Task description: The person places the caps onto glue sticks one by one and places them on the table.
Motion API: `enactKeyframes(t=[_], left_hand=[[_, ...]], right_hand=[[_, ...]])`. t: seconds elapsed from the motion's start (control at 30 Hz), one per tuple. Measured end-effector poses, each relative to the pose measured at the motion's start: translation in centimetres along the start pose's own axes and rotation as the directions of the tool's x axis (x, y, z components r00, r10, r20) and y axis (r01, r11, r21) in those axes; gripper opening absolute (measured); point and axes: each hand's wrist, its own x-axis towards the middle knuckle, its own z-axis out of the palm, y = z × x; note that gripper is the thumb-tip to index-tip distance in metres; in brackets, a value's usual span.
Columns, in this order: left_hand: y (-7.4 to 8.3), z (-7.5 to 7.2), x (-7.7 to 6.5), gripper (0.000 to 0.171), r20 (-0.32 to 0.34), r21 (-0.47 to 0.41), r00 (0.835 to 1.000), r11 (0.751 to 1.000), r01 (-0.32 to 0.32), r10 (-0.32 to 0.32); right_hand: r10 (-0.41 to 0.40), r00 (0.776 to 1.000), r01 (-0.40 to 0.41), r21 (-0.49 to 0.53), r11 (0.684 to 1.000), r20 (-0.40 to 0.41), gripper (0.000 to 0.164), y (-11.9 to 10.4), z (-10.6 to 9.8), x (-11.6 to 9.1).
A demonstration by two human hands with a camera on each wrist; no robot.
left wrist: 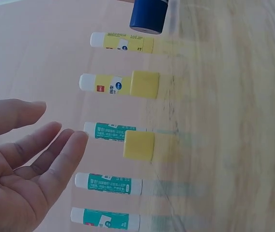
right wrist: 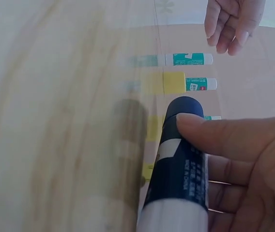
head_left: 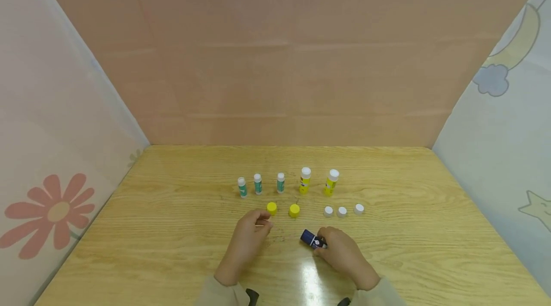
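My right hand [head_left: 342, 251] grips a dark blue glue stick [right wrist: 178, 169] between thumb and fingers. The stick lies tilted low over the table, its dark blue end pointing left and away and its white end nearer the wrist. My left hand [head_left: 249, 235] hovers with fingers loosely bent and nothing in them, just in front of a yellow cap [head_left: 271, 208]. Beside that stands a second yellow cap [head_left: 294, 211]. Behind them stand three green glue sticks [head_left: 258, 184] and two larger yellow glue sticks [head_left: 304, 180], all upright with white tops.
Three white caps [head_left: 342, 212] stand in a row at the right, beyond the right hand. The wooden table [head_left: 172, 229] meets a pinkish-brown backdrop [head_left: 275, 81] at its far edge. Patterned panels [head_left: 495, 162] stand at both sides.
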Motion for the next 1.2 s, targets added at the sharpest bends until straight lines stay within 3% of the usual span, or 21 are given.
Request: enactKeyframes(t=[0.3,0.77,1.2], left_hand=[[-0.2,0.0,0.4,0.023,0.002,0.031,1.0,0.999,0.011,-0.011],[-0.9,0.1,1.8,0.021,-0.019,0.084,0.993,0.989,0.118,-0.116],[-1.5,0.4,2.3,0.022,-0.013,0.131,0.993,0.984,0.119,-0.119]], right_hand=[[0.018,0.999,-0.018,-0.008,1.0,0.027,0.02,0.3,0.0,0.2],[0.03,0.998,-0.029,-0.021,0.999,0.051,0.021,0.3,-0.1,0.5],[0.047,0.997,-0.047,0.001,0.999,0.061,0.026,0.4,-0.5,0.4]])
